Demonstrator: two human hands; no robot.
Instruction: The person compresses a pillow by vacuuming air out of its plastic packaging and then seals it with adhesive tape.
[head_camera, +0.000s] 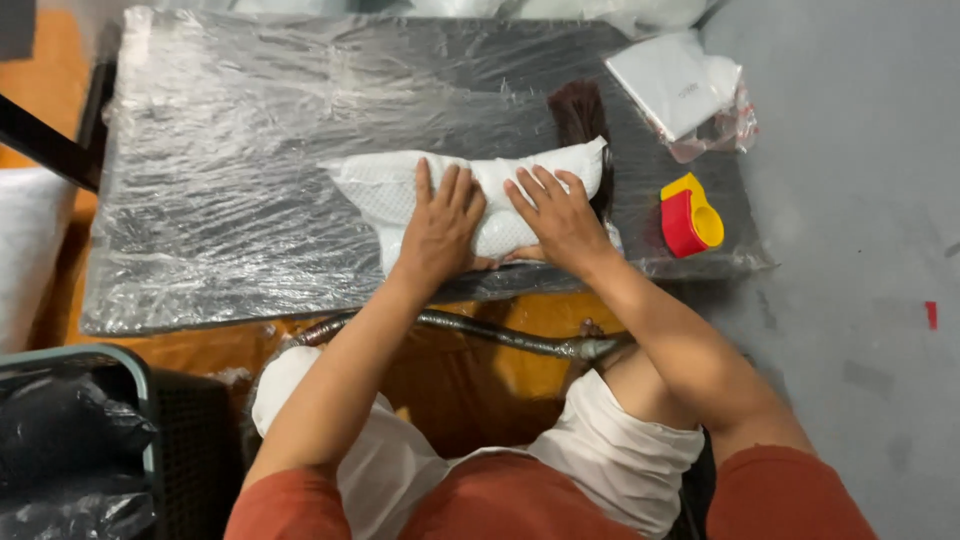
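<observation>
My left hand (440, 228) and right hand (562, 215) press flat, fingers spread and gripping nothing, on the white net bundle (480, 190) already wrapped around dark hair (578, 110) upon the tabletop (250, 200).

White soft mesh-textured fabric bundle (480, 195), lumpy, pillow-like, lying lengthwise on the plastic-wrapped dark tabletop near its front edge. Both palms press flat on its middle and right part. A dark brown tuft of hair-like fibres (580, 112) sticks out beyond its upper right end.
</observation>
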